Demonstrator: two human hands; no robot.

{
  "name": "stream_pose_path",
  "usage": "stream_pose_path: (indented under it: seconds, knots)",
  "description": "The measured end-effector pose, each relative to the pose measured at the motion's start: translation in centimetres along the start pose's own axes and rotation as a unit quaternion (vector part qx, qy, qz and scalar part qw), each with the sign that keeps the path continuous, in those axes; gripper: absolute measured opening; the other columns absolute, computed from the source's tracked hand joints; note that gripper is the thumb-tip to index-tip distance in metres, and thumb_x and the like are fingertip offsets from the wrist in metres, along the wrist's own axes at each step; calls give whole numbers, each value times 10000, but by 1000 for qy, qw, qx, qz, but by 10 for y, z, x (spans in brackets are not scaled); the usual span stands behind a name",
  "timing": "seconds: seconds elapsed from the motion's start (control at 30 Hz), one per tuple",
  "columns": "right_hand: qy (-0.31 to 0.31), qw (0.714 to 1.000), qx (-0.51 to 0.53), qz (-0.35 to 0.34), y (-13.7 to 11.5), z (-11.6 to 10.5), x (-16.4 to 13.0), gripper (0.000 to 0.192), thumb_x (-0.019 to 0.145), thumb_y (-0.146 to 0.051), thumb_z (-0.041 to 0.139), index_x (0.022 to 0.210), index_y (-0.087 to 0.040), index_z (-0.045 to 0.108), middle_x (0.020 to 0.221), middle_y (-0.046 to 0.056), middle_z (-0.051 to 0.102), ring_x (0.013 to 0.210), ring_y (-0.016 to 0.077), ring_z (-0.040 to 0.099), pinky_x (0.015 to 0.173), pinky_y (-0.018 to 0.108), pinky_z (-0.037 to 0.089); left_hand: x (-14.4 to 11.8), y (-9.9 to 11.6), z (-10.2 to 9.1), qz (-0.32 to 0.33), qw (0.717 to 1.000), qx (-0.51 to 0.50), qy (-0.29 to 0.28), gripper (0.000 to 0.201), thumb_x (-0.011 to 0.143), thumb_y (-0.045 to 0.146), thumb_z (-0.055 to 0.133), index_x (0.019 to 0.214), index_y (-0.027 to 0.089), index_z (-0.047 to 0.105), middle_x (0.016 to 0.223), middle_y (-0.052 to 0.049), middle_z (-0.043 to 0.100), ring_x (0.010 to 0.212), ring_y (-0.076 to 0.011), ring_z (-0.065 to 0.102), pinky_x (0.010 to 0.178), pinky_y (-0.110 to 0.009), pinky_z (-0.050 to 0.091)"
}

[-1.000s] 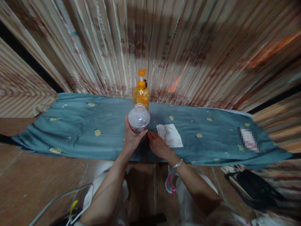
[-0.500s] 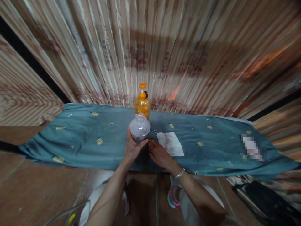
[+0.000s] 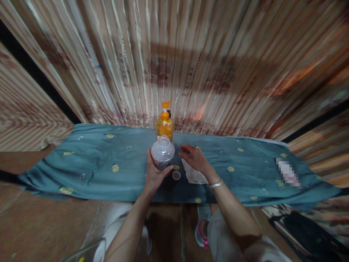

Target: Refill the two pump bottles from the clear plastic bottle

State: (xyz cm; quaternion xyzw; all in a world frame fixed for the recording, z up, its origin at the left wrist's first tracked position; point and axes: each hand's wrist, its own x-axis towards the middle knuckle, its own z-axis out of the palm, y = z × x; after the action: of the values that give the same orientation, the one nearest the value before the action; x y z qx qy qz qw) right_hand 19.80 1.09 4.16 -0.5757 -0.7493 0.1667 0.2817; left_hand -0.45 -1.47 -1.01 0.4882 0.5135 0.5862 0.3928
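My left hand [image 3: 155,174] is wrapped round a rounded, pale translucent bottle [image 3: 163,151] with a narrow open neck, held upright. Over the white cloth [image 3: 195,176] hovers my right hand [image 3: 194,158], its fingers loosely bent and apart, with nothing seen in them. A small round cap [image 3: 176,175] lies on the blue-green tablecloth [image 3: 95,160], between my hands and nearer me. Right behind the held bottle stands a pump bottle [image 3: 164,125] with yellow liquid and an orange top, its lower part hidden.
A blurred-out pale item [image 3: 288,173] lies at the table's right end. Striped curtains [image 3: 174,54] hang behind the table, with dark poles [image 3: 40,76] at the sides. A dark bag [image 3: 308,229] sits on the floor at the lower right.
My right hand has let go of the small cap, which now shows on the tablecloth, and has moved up and right over the white cloth. My left hand keeps its hold.
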Motion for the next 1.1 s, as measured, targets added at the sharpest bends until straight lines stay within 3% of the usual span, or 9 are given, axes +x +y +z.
stream_pose_path:
  seconds: [0.1,0.2,0.33,0.47,0.63,0.93,1.0,1.1]
  knots:
    - [90,993,72,0,-11,-10,45,353,896,-277,716,1236,-184,687,1141,114,798,1002,253,774,936,398,605,-1,-2,1,0,1000,0,-14,1243,505,371,959,1553,187,316,1521,-204,519,1400,-357,521,1199,-516,372]
    - [151,980,125,-32,-26,-13,89,468,872,-336,745,1308,-203,639,1244,114,763,1125,263,738,1013,422,578,-2,-4,1,4,1000,6,-11,1202,513,363,955,1537,193,348,1490,-194,544,1369,-363,545,1170,-514,414]
    - [164,976,136,-54,-46,-10,130,577,835,-362,772,1361,-210,587,1299,119,730,1206,280,699,1060,449,543,-2,-6,3,3,1000,-4,-14,1172,548,301,927,1543,195,317,1472,-193,561,1343,-362,567,1151,-516,434]
    - [146,984,89,-48,-59,-6,151,467,807,-341,784,1220,-177,643,1178,108,754,1088,276,719,989,422,554,-2,-7,4,4,1000,-18,-23,1148,581,269,911,1549,226,297,1470,-181,566,1328,-348,587,1138,-516,454]
    - [124,990,42,-44,-63,-2,155,220,836,-349,740,980,-200,665,906,26,730,847,227,686,849,372,543,-2,-8,4,17,1000,-11,-20,1128,575,246,927,1535,237,335,1469,-179,564,1341,-359,578,1153,-544,440]
    - [199,977,62,-41,-47,-18,138,197,862,-371,700,971,-215,650,881,31,693,822,217,637,795,358,505,-3,-13,6,52,998,33,7,1225,592,321,944,1596,234,249,1554,-210,470,1404,-390,510,1166,-592,410]
    - [212,974,62,-47,-44,-27,131,220,861,-390,706,986,-217,655,889,37,690,830,221,635,802,368,501,-3,-12,0,83,995,58,15,1243,612,365,939,1613,225,214,1606,-227,389,1470,-403,426,1189,-592,375]
    - [241,967,56,-59,-39,-44,116,243,862,-434,706,992,-234,663,886,33,686,837,227,630,818,387,499,-7,-2,-15,183,974,134,27,1247,653,442,921,1628,210,179,1657,-240,283,1555,-408,265,1248,-602,238]
